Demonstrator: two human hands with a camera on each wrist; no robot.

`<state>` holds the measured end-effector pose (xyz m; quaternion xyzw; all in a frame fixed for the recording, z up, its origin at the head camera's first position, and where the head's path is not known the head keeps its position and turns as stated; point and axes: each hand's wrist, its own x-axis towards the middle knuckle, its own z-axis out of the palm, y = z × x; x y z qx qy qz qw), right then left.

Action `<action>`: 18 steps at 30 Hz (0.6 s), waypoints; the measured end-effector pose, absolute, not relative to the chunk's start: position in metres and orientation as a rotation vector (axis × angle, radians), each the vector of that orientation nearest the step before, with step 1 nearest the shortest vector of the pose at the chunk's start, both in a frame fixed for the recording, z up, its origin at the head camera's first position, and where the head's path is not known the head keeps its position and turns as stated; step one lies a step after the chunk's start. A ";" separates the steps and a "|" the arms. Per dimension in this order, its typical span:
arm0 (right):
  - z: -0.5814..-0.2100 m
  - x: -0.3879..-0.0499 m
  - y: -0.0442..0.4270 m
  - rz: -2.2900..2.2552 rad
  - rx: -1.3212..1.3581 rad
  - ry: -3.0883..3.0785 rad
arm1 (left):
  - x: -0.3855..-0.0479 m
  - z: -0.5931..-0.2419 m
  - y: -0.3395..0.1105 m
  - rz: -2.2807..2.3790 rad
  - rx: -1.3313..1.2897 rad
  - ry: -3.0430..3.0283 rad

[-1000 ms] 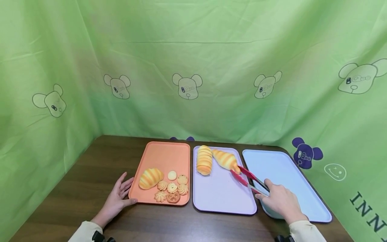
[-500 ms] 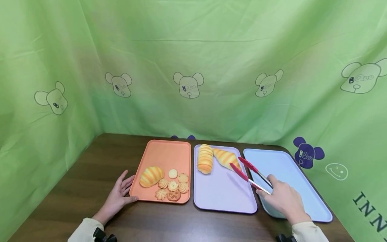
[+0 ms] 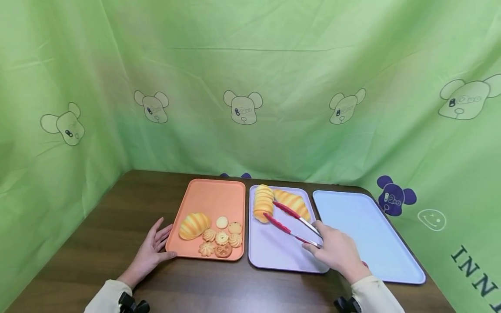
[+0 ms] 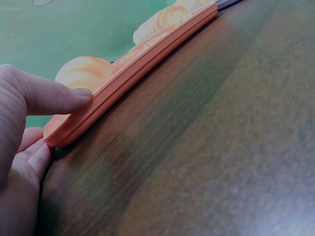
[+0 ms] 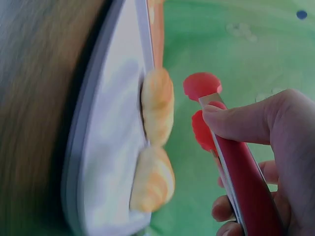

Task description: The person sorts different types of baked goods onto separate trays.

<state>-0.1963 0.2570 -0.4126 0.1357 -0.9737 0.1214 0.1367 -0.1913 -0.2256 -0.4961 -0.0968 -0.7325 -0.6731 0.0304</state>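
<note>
My left hand [image 3: 149, 250] rests at the near left corner of an orange tray [image 3: 219, 195], fingers straight along its side. In the left wrist view the thumb [image 4: 69, 101] presses on the rim. My right hand [image 3: 336, 248] holds red-tipped metal tongs [image 3: 299, 237] over a lilac tray [image 3: 282, 258]. The tongs' arms are spread, with nothing between the tips. In the head view the tips overlap the right side of a ridged bread roll [image 3: 264, 198]. A striped, pointed bread [image 3: 291, 202] lies to its right, partly behind the tongs.
On the orange tray are a striped bun [image 3: 194, 226] and several cookies [image 3: 222, 238]. A light blue tray [image 3: 364, 234] stands at the right. The wooden table [image 3: 219, 287] meets a green curtain [image 3: 242, 148] at the back.
The tongs let go of the pointed bread's end, rose, and moved left with my right hand to the ridged roll. My left hand stays at the orange tray.
</note>
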 end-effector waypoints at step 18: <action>-0.421 -0.214 0.176 0.275 0.802 -2.743 | -0.190 -0.496 -0.228 -2.081 -0.295 -2.258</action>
